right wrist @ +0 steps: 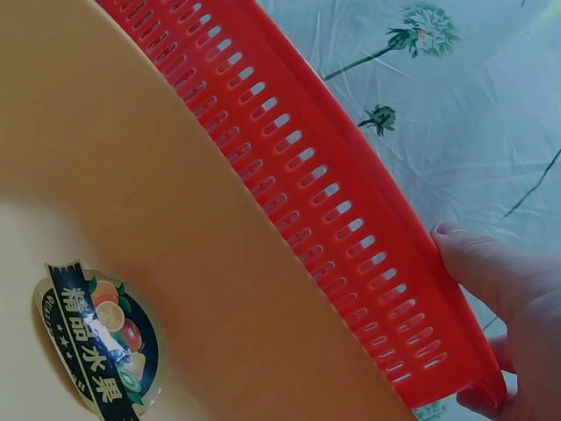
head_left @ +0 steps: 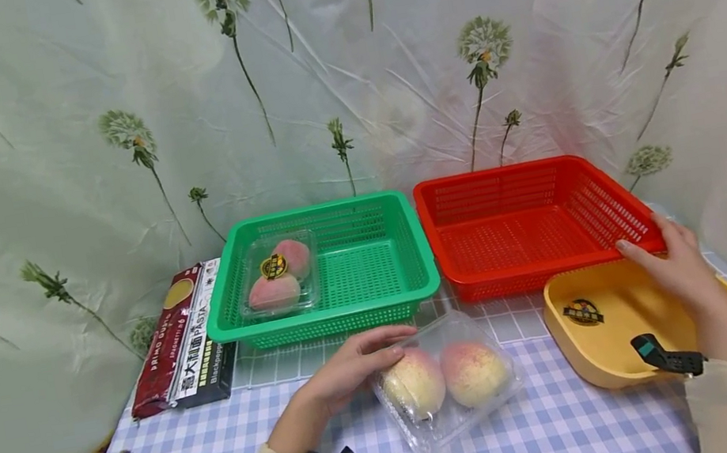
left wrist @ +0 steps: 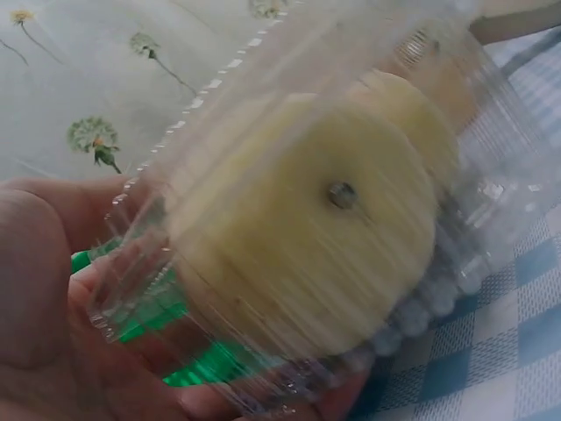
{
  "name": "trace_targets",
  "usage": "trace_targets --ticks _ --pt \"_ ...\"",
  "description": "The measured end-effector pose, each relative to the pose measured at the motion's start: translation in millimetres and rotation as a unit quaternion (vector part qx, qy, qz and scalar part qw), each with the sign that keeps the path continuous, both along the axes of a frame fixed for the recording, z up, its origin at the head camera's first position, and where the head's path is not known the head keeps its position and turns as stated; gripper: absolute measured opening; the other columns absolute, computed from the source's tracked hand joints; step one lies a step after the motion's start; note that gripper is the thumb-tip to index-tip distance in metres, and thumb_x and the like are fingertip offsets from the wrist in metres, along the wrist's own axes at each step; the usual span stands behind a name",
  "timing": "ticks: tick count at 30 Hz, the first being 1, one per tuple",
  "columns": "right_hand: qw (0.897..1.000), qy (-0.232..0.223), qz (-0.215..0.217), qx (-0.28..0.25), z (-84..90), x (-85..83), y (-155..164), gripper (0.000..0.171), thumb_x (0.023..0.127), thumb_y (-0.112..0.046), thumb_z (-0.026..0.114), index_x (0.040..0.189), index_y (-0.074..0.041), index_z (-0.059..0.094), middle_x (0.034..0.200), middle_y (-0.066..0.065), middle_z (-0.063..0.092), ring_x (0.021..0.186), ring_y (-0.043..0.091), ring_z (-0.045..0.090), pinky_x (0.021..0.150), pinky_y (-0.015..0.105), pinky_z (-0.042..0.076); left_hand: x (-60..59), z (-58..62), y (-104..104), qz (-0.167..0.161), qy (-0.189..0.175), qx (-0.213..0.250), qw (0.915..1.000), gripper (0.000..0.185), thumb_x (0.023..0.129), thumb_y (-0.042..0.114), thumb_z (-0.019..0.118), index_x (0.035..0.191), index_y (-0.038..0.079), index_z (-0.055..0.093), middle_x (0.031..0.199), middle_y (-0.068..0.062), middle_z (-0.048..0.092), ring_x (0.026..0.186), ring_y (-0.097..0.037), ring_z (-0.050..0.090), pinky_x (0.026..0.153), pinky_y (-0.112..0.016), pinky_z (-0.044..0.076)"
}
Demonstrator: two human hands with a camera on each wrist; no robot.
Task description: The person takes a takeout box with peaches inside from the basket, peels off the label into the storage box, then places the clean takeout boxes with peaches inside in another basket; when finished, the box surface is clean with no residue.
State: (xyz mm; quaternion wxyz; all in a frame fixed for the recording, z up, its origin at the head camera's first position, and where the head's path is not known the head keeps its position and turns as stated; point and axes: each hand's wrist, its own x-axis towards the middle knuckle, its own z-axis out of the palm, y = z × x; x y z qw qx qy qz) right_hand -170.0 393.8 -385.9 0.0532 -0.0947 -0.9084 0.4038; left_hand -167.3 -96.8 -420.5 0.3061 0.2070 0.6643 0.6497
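Left hand (head_left: 361,363), head view: it grips the left edge of a clear box (head_left: 452,418), with two peaches (head_left: 415,384) inside.
Clear box, head view: it is over the checked cloth (head_left: 547,420), nearer than the green basket (head_left: 364,270); whether it touches the cloth, one cannot tell.
Right hand (head_left: 681,269), head view: well apart from the left, it grips the near right corner of the red basket (head_left: 503,243), beside the yellow tub (head_left: 619,312).
Box edge, left wrist view: the hand shows partly through the plastic.
Basket rim, right wrist view: the thumb (right wrist: 480,267) rests on it.
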Motion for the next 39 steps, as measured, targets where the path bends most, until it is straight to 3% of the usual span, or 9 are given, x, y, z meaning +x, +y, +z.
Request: trace_targets --ticks 7,15,18,25,31,39 --pt "1.0 -0.003 -0.007 0.025 -2.3 2.7 3.6 0.09 0.1 -0.051 0.043 0.159 -0.004 -0.005 0.157 0.041 -0.008 0.134 0.068 0.012 0.101 0.084 0.008 5.7 8.7 7.1 0.003 -0.035 0.023 0.9991 0.047 0.101 0.026 0.055 0.145 0.011 0.052 0.153 -0.012 0.049 0.12 -0.016 0.06 0.09 -0.035 0.055" --pt "1.0 0.014 -0.005 0.028 -5.6 1.1 2.0 0.089 0.1 -0.05 0.044 0.159 -0.003 -0.004 0.157 0.042 -0.006 0.135 0.069 0.01 0.098 0.085 0.001 10.8 36.7 13.9 0.027 -0.062 0.085 0.994 0.043 0.101 0.025 0.052 0.143 0.016 0.053 0.13 0.0 0.063 0.102 -0.014 0.067 0.078 -0.034 0.058" --pt "1.0 0.014 -0.007 0.024 -7.4 1.1 1.4 0.09 0.099 -0.051 0.044 0.159 -0.003 -0.004 0.157 0.042 -0.006 0.135 0.069 0.009 0.097 0.086 0.001 10.0 47.1 17.7 0.053 -0.066 0.104 0.991 0.041 0.103 0.025 0.051 0.143 0.019 0.053 0.124 0.002 0.064 0.097 -0.014 0.068 0.073 -0.034 0.058" --pt "1.0 0.007 -0.012 0.016 -8.9 1.3 -1.7 0.088 0.1 -0.051 0.044 0.159 -0.006 -0.003 0.159 0.04 -0.006 0.135 0.069 0.011 0.101 0.083 0.004 -0.3 65.9 36.5 0.124 -0.071 0.108 0.9839 0.044 0.103 0.029 0.051 0.146 0.02 0.048 0.138 -0.005 0.054 0.097 -0.015 0.065 0.07 -0.037 0.06" --pt "1.0 0.008 -0.01 -0.02 -9.6 -0.6 -2.0 0.088 0.1 -0.049 0.046 0.16 -0.008 -0.004 0.16 0.037 -0.01 0.136 0.066 0.009 0.106 0.08 0.009 -10.0 72.8 57.5 0.182 -0.082 0.116 0.9729 0.045 0.102 0.031 0.055 0.145 0.021 0.048 0.146 -0.007 0.047 0.107 -0.023 0.06 0.076 -0.042 0.058" --pt "0.998 0.026 -0.012 -0.051 -10.9 -3.9 -0.2 0.085 0.101 -0.044 0.047 0.16 -0.009 -0.002 0.159 0.037 -0.008 0.133 0.062 0.014 0.111 0.074 0.017 -23.6 88.7 86.8 0.207 -0.093 0.147 0.9626 0.044 0.098 0.032 0.063 0.14 0.026 0.052 0.139 -0.005 0.053 0.093 -0.024 0.066 0.079 -0.046 0.058"
